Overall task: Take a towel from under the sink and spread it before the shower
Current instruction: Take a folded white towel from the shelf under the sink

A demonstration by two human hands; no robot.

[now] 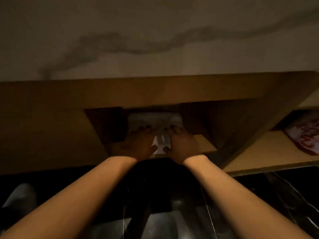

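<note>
A folded white towel [154,120] lies in the dim middle compartment of a wooden shelf unit [131,94] below a marble counter. My left hand [138,144] rests on the towel's left front part, fingers curled over its edge. My right hand [183,144] grips the right front part the same way. A bright strip of the towel shows between my thumbs. Its back part is in shadow under the shelf's top board.
A white cloth with a red pattern [305,135] lies on the shelf [269,152] to the right. Dark marble floor [259,195] runs below the unit. A grey shoe [20,195] shows at the lower left. The marble counter edge [155,40] overhangs above.
</note>
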